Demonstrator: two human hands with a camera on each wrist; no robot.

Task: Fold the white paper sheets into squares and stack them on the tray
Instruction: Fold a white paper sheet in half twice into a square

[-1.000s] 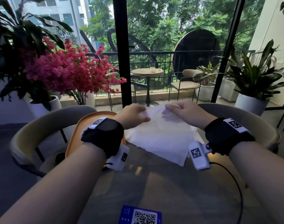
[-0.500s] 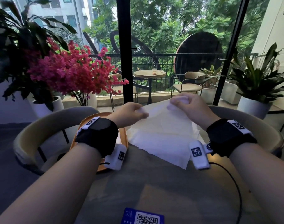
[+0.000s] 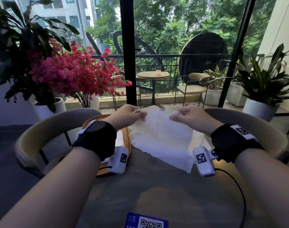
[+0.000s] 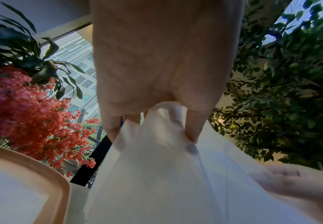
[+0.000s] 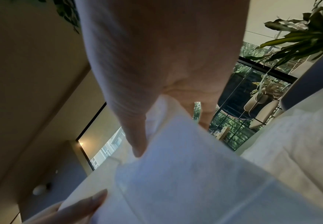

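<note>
Lifted higher than half a second ago: far edge of the white paper sheet (image 3: 161, 135), now raised off the desk (image 3: 157, 186) and folding toward the near edge. Left hand (image 3: 127, 115) pinching the far-left corner between thumb and fingers; right hand (image 3: 189, 117) pinching the far-right corner, though blurred in the wrist view. Near half of the sheet lying flat on the desk, just right of the orange tray (image 3: 126, 140), with possibly more sheets beneath.

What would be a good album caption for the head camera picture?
Both hands, left and right, lift a white paper sheet by its far edge beside an orange tray.
</note>
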